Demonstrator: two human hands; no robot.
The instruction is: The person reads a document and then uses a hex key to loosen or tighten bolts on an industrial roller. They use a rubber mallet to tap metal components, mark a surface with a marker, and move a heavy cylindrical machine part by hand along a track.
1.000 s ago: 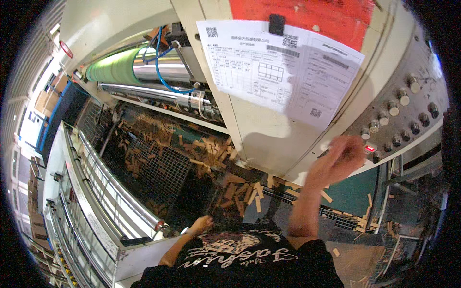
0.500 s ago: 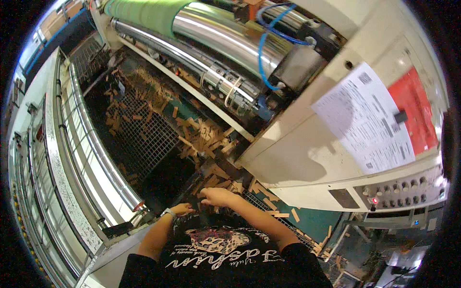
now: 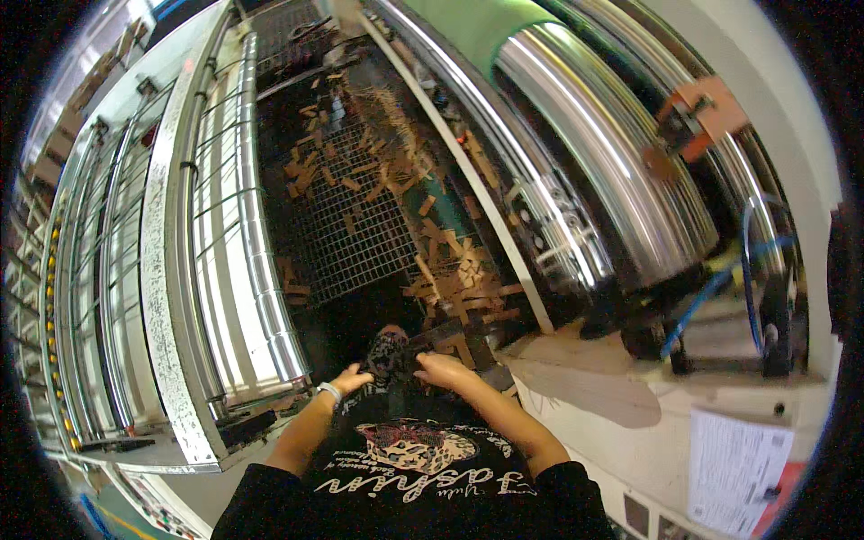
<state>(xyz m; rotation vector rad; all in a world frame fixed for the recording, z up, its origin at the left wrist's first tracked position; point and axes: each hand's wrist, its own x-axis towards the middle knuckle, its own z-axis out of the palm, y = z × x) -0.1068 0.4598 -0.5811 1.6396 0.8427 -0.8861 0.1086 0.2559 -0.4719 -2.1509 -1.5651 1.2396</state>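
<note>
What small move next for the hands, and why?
Probably draw the left hand and right hand closer to the black shirt before any step: the left roller and right roller run along either side ahead, and brown strips litter the grating between.

Brown strips (image 3: 470, 270) litter the floor grating (image 3: 346, 270); a shiny roller (image 3: 256, 243) runs left of it, a metal cylinder (image 3: 607, 157) right.

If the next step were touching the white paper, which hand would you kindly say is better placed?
Probably the right hand: it is nearer the white paper at lower right, while the left hand is farther off, towards the silver roller at left.
</note>
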